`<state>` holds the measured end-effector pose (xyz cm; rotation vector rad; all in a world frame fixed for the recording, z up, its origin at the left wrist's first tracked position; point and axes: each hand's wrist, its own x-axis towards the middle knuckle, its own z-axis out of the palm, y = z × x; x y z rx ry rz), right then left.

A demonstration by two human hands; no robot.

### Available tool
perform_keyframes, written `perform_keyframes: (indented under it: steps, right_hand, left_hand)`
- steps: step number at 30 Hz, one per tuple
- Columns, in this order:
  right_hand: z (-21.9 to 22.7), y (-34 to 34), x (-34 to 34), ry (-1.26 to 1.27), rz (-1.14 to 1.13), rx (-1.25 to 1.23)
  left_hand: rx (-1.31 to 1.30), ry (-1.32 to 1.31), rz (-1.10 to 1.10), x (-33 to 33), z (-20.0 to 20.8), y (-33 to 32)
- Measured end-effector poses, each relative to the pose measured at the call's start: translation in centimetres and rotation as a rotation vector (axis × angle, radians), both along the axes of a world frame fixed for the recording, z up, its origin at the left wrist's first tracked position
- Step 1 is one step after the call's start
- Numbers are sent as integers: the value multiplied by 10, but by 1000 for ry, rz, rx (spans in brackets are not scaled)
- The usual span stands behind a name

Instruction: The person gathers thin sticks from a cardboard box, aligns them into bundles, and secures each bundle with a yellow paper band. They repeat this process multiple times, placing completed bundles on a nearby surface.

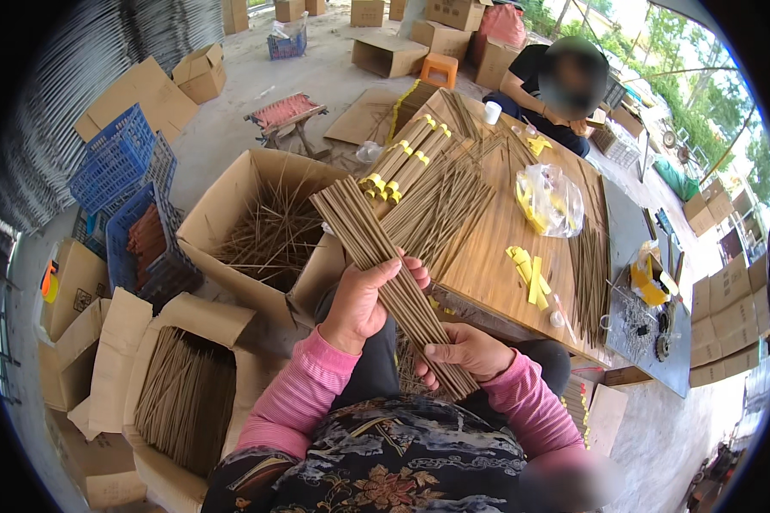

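Observation:
Both of my hands hold one bundle of thin brown incense sticks, which slants from upper left to lower right above my lap. My left hand is closed round its middle, thumb on top. Near the lower end, my right hand grips the same bundle between thumb and fingers. Just beyond, loose incense sticks lie spread over the wooden table. Several finished-looking bundles with yellow bands rest at the table's left side. Yellow paper strips lie to the right of my hands.
Left of me stand an open carton of tangled sticks and another carton packed with sticks. Blue crates are behind them. A clear plastic bag and white cup sit on the table. A co-worker sits across it.

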<state>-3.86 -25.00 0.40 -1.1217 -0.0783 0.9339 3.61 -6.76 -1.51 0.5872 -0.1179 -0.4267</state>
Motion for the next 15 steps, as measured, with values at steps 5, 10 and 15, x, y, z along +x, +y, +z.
perform_keyframes:
  steps: [5,10,15]
  right_hand:
    - [-4,-8,-11,80,-67,135]
    - [-5,-10,-18,98,-81,202]
    - [-5,-10,-22,137,-122,239]
  left_hand:
    - [-77,-7,-37,-3,2,-6]
    - [-138,16,-69,-6,4,-9]
    - [-192,53,-96,-5,3,-10]
